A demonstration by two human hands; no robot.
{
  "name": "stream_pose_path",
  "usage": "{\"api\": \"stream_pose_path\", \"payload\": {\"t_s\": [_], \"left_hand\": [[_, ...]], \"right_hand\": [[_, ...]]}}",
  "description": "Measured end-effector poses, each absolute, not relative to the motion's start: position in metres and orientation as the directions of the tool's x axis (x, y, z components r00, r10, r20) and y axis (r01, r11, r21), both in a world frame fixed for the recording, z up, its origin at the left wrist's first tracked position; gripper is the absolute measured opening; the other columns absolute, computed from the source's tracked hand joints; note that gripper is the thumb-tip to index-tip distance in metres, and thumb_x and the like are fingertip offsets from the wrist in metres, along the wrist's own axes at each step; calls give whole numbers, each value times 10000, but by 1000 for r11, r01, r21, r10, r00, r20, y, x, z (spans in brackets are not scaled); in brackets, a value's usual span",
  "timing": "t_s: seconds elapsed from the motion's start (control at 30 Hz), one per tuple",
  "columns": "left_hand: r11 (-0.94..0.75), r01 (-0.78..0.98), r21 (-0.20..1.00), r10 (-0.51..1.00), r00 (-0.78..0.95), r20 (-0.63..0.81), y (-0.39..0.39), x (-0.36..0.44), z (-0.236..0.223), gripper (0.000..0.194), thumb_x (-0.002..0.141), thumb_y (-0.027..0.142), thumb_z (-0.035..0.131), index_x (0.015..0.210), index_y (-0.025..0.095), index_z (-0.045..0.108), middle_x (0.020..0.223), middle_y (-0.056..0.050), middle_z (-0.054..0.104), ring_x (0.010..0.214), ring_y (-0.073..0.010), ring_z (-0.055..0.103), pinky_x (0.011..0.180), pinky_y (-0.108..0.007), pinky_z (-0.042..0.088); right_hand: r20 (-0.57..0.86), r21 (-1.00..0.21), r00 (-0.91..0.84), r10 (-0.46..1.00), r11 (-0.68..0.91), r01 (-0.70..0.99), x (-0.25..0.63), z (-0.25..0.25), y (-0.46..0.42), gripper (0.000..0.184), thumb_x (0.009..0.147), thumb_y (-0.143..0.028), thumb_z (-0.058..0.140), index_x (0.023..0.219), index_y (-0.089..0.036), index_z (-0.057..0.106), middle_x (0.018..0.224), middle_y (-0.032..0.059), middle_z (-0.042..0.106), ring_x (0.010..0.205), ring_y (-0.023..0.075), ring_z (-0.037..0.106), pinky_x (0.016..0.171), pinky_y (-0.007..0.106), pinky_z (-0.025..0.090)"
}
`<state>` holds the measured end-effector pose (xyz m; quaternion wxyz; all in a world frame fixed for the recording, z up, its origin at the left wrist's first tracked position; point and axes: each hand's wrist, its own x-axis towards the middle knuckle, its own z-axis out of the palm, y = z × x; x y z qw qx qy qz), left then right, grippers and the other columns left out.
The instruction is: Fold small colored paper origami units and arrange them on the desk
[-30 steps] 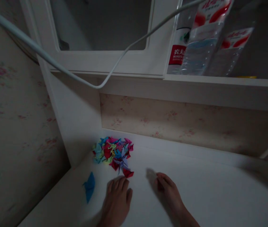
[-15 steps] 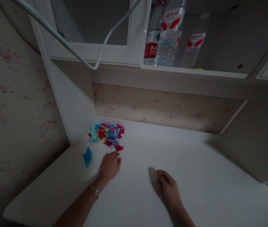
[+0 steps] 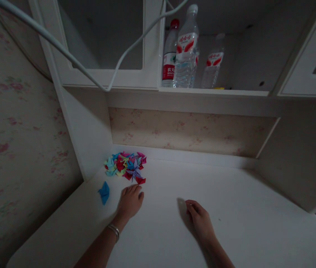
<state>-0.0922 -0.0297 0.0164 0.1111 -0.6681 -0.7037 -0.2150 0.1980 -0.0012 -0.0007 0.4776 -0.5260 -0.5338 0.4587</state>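
My left hand (image 3: 131,201) rests palm down on the white desk (image 3: 163,230), its fingers stretched forward. The fingertips lie just in front of a red folded paper piece (image 3: 140,180) at the near edge of a pile of colourful origami cranes (image 3: 123,165). To the left of that hand, a single blue origami crane (image 3: 105,193) sits apart from the pile. My right hand (image 3: 199,219) is held over the desk to the right, fingers curled in and pressed together. Whatever may be between those fingertips cannot be made out.
A white cabinet (image 3: 110,80) overhangs the back of the desk. Plastic bottles (image 3: 186,56) stand on its open shelf. A pale cable (image 3: 71,59) hangs across the upper left. Flowered wallpaper (image 3: 10,149) covers the wall at the left, and a side panel (image 3: 294,160) bounds the right.
The view has tilted upward and shifted slightly, showing more of the bottles and shelf. Both hands keep nearly the same pose and place on the desk.
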Motion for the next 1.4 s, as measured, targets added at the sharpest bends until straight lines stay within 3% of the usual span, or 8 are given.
{"api": "stream_pose_path", "payload": {"t_s": [0.33,0.57,0.7,0.8,0.87,1.1,1.3,1.4], "left_hand": [[11,991,134,887,-71,455,-27,-93,12,251,891,252,447,1089,237,601,1133,-54,634,1089,-212,539,977,-387,346],[33,999,32,870,-45,491,-48,-104,25,248,863,201,457,1015,222,653,1218,-85,582,1144,-257,504,989,-432,353],[221,975,5,850,-195,490,-63,-145,32,321,874,252,433,1122,203,632,1301,-125,532,1187,-296,465,1009,-523,308],[441,897,29,805,-409,430,-63,-174,27,414,876,353,425,1234,199,566,1399,-150,439,1281,-366,349,967,-678,247],[491,868,74,798,-483,362,-59,-183,22,472,864,423,441,1275,210,534,1425,-160,405,1300,-405,308,915,-717,267],[322,936,140,873,-351,337,-25,-155,18,544,857,508,452,1312,214,509,1447,-137,376,1341,-343,278,1005,-499,352],[334,914,229,869,-393,301,24,-122,29,808,735,728,454,1416,313,330,1543,-128,158,1362,-418,175,911,-636,362],[390,892,229,869,-439,228,52,-132,28,830,713,707,500,1421,315,315,1538,-155,159,1350,-468,148,852,-716,335]], "right_hand": [[46,-991,-17,999,48,123,201,-9,1,391,743,-556,598,880,-201,687,570,-28,546,510,154,479,476,251,351],[57,-980,-47,997,65,190,202,-9,2,434,746,-596,575,877,-203,705,635,1,631,555,174,529,506,242,404],[75,-961,-91,993,96,260,202,-9,3,436,784,-574,544,904,-185,701,751,26,684,669,186,585,608,224,439],[81,-946,-126,989,116,303,201,-8,2,445,803,-573,515,914,-181,694,762,28,689,696,187,592,634,219,441],[67,-939,-139,988,110,326,200,-9,1,466,806,-585,498,915,-176,691,715,29,678,653,186,582,597,224,437],[67,-933,-152,986,116,341,199,-10,0,480,815,-597,480,929,-178,686,770,39,698,689,195,603,605,221,442],[28,-928,-165,986,87,362,205,-15,4,479,797,-616,495,964,-206,680,851,30,711,780,203,630,687,201,457],[11,-928,-173,985,75,365,207,-17,7,534,767,-656,492,957,-195,683,877,45,716,796,213,637,700,198,468]]}}
